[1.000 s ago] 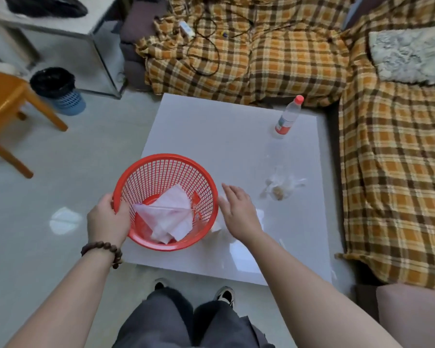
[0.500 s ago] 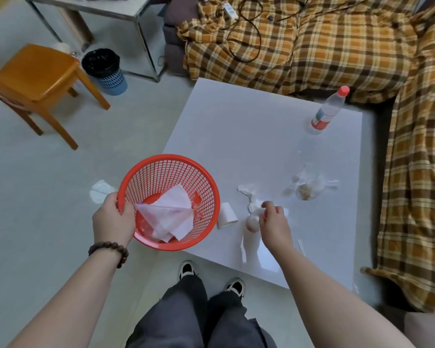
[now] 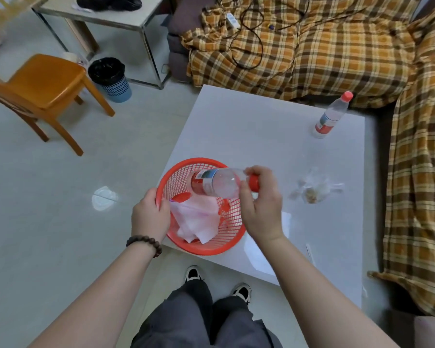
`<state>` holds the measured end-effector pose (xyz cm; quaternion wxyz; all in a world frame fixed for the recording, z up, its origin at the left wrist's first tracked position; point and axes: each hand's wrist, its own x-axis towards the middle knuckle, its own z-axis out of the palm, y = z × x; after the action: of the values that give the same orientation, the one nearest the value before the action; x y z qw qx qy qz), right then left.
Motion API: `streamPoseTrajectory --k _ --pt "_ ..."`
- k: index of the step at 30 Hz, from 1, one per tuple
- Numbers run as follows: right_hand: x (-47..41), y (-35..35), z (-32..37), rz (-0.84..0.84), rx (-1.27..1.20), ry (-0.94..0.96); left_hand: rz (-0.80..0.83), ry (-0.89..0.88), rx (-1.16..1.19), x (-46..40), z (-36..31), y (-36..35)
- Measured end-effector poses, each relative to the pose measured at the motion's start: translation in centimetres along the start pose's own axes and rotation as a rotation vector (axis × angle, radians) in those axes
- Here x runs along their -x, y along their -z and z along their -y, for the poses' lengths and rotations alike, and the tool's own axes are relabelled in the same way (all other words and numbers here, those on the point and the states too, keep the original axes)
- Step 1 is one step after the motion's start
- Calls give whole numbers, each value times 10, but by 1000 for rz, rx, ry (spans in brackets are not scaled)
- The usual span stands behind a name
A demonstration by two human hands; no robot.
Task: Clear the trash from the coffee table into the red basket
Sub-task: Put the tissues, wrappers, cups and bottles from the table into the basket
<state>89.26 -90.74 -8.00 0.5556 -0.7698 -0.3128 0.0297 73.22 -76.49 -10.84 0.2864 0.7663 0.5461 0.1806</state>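
Holding an empty plastic bottle (image 3: 212, 184) by its red-capped end, the right hand (image 3: 260, 207) keeps it nearly level over the red basket (image 3: 204, 244), base pointing toward the basket's far-left rim; this grip is closed on the bottle's neck. The left hand (image 3: 150, 217) has its grip closed on the basket's near-left rim. The basket sits at the near-left corner of the white tabletop (image 3: 249, 126), its near rim overhanging the tabletop's near edge, and a crumpled white tissue (image 3: 197, 219) lies inside it.

A clear plastic bag (image 3: 314, 189) with brownish scraps lies flat right of the basket, toward the tabletop's right edge and apart from the right hand. A second bottle (image 3: 330, 115) with a red cap stands upright near the far-right corner. A thin white strip (image 3: 310, 253) lies near the near-right corner. The far-left part of the tabletop is bare.

The plaid-covered sofa (image 3: 312, 54) runs close along the far and right edges. On the left the floor (image 3: 48, 222) lies open, with an orange wooden chair (image 3: 43, 84) and a small bin (image 3: 111, 79) well apart from the tabletop.
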Motion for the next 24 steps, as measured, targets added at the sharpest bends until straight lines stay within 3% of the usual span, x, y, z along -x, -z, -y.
streamPoseTrajectory --k 6,11,18,24 --pt "9 -34 -11 227 53 -56 23 -81 54 8 -13 7" --pt "5 -53 -23 381 233 -53 11 -66 44 6 -9 13" --pt "-2 -55 -48 354 263 -92 -53 98 -5 -5 29 22" --pt "16 -44 -127 462 379 -350 -127 157 -89 -18 56 29"
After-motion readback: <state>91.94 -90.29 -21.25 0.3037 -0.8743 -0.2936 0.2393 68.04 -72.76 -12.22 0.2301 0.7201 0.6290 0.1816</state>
